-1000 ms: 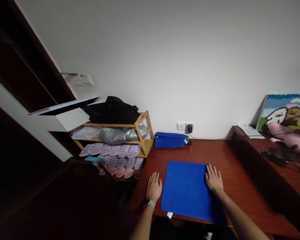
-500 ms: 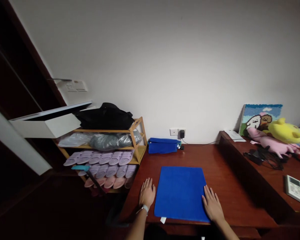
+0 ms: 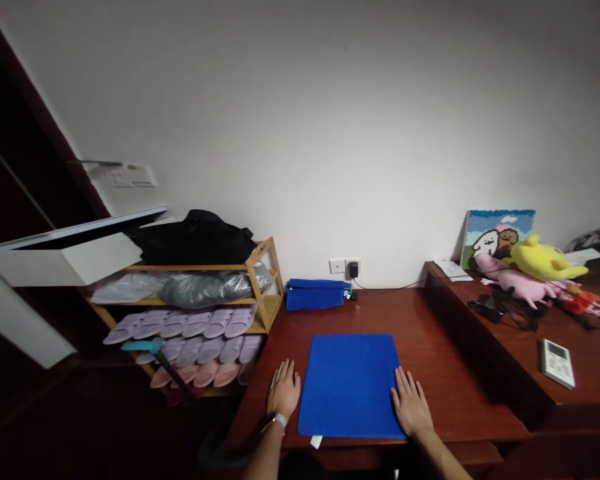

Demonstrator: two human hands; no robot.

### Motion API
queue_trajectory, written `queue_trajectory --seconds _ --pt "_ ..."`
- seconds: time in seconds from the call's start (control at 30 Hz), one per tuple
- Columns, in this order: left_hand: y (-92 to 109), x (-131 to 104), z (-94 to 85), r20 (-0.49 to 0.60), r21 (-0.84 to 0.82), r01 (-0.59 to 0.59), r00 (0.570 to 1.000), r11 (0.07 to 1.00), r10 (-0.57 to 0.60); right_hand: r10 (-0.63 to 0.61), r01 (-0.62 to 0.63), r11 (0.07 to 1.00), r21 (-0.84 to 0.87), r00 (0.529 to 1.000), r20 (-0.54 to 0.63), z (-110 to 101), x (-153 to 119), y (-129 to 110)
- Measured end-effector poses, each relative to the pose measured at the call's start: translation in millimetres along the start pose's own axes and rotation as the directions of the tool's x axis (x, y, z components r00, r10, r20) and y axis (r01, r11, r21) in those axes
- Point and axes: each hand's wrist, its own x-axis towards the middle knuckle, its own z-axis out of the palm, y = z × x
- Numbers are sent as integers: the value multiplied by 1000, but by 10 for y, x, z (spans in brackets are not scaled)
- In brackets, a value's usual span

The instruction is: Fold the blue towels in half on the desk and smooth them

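A flat blue cloth (image 3: 351, 387) lies spread on the reddish-brown wooden table (image 3: 445, 373), its white tag sticking out at the near left corner. My left hand (image 3: 284, 389), with a watch on the wrist, rests palm down on the wood just left of the cloth, apart from it. My right hand (image 3: 411, 403) lies flat at the cloth's right edge, its fingers touching or overlapping that edge. Both hands have their fingers stretched out and hold nothing. Folded blue cloths (image 3: 316, 295) lie at the table's back left against the wall.
A shoe rack (image 3: 265, 287) with several slippers and a black bag (image 3: 195, 239) stands left. A plugged-in charger (image 3: 353, 269) trails a cable along the wall. On the raised surface at right are plush toys (image 3: 545, 259), a picture (image 3: 500, 233) and a white calculator-like device (image 3: 557, 363).
The whole view has shifted slightly, so most things appear further left. Both hands stay flat in about the same places beside the spread cloth.
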Motion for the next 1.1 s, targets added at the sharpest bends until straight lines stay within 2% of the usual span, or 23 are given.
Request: queue_trajectory --seconds 0.37,0.5,0.57,0.63,0.67,0.73,0.8,0.87,0.93,1.0,1.03,1.1 --pt "59 -2 -67 20 -126 40 999 991 -38 2 -2 1000 17 1000 4 -7 -12 27" --pt "60 39 -165 35 -152 68 997 986 -64 5 -6 1000 10 1000 13 -49 -26 9" --pt "136 65 -244 32 -166 97 995 981 -93 7 -7 1000 14 1000 12 -71 -38 -5" --pt "343 56 -312 27 -189 88 996 978 -85 8 -8 1000 25 1000 10 -89 -52 -17" --pt "508 30 -332 29 -206 55 998 977 -50 8 -8 1000 30 1000 9 -96 -58 -21" --pt "950 -73 -331 42 -252 -65 996 966 78 11 -11 999 32 1000 10 -109 -67 -26" --pt "1476 -230 -274 65 -301 -203 970 932 232 9 -10 1000 29 1000 15 -117 -69 -25" --pt "1962 -406 -186 84 -341 -287 939 895 333 2 -2 1000 29 1000 20 -117 -66 -18" --pt "2289 -556 -109 132 -384 -333 903 861 409 -7 6 999 35 1000 20 -111 -58 -9" --pt "2390 -639 -77 189 -380 -347 878 857 439 -10 10 999 39 1000 19 -104 -50 -3" --pt "2354 -652 -82 215 -362 -341 875 867 434 -10 9 999 38 1000 20 -104 -48 -2" --pt "2137 -637 -131 255 -317 -305 885 898 390 -7 6 999 35 1000 20 -108 -49 -5"
